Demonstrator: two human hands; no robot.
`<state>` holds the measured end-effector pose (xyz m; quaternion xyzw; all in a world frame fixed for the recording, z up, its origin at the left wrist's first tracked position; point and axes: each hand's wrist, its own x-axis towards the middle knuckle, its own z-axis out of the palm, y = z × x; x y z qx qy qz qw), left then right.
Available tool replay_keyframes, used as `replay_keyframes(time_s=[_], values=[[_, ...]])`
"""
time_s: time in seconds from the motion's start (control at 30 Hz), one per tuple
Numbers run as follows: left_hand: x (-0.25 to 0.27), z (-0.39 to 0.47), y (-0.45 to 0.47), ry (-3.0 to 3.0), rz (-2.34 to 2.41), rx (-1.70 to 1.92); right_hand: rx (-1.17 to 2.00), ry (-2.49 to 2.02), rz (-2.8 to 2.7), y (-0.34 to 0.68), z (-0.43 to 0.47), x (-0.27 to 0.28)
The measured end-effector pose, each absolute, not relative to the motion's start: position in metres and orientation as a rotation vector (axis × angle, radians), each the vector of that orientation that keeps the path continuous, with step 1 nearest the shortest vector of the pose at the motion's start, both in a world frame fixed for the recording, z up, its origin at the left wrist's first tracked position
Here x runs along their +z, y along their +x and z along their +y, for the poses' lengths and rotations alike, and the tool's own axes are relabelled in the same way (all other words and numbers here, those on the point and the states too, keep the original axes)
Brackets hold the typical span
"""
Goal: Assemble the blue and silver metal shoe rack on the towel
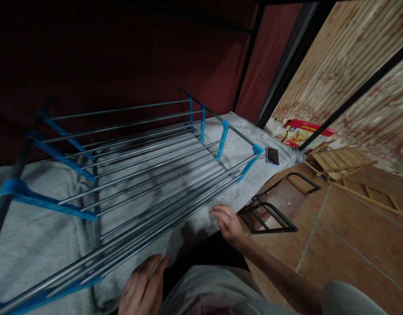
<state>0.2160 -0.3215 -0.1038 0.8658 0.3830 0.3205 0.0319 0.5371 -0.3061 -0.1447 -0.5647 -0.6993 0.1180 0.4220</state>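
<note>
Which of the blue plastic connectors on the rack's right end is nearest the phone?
The blue connector at the rack's near right corner. It ends just left of the phone lying on the grey blanket; the other blue pieces sit farther back along the end rail.

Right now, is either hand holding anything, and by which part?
Nothing is clearly held. The right hand rests on the grey towel beside the rack; the left hand lies at the towel's near edge.

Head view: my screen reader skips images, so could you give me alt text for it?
A metal rack with blue brackets lies on a grey blanket; the left hand and right hand rest at its near edge. A phone lies at the blanket's far corner.
</note>
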Motion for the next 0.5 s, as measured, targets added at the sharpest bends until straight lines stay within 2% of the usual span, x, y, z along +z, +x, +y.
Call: replay_keyframes(time_s=[0.07,0.13,0.27,0.4,0.5], values=[[-0.09,-0.301,0.255,2.817,1.087,0.978,0.293,-1.505,-1.548,0.557,-0.299,-0.142],[-0.084,-0.285,0.292,2.897,0.987,0.81,0.289,-1.571,-1.382,0.576,-0.291,-0.142],[-0.101,-0.276,0.338,2.873,0.973,0.447,0.381,-1.669,-1.115,0.605,-0.286,-0.154],[-0.121,-0.286,0.33,2.875,0.965,0.457,0.61,-1.636,-0.88,0.616,-0.287,-0.174],[-0.117,-0.29,0.314,2.914,0.925,0.525,0.647,-1.595,-0.815,0.616,-0.281,-0.179]])
